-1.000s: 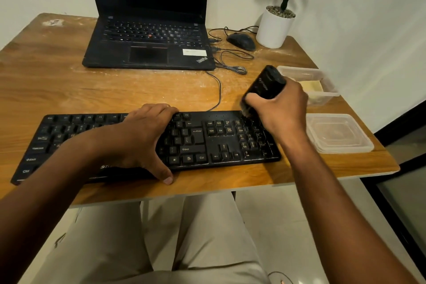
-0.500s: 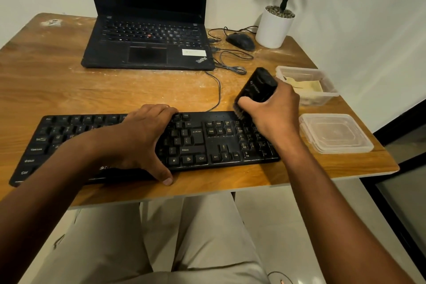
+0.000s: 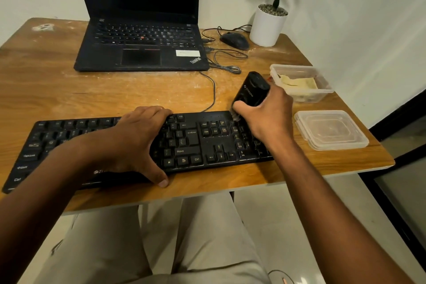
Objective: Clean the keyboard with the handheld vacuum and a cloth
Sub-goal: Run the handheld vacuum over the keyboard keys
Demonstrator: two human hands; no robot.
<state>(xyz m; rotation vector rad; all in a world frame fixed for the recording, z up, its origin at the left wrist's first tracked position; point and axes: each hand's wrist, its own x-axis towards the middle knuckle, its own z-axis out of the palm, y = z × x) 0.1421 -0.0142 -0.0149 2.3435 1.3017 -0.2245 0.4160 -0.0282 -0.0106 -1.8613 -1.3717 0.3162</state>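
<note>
a long black plastic keyboard [image 3: 196,143] lies on a worn wooden desk [image 3: 46,90]. the left hand [image 3: 138,140] rests spread across its middle keys. the right hand [image 3: 267,117] grips a black cylindrical handheld vacuum [image 3: 251,89], tilted, its brush end at the keyboard's far right corner.

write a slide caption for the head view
Right hand grips the handheld vacuum on the keyboard top right edge while left hand rests on it.
</note>
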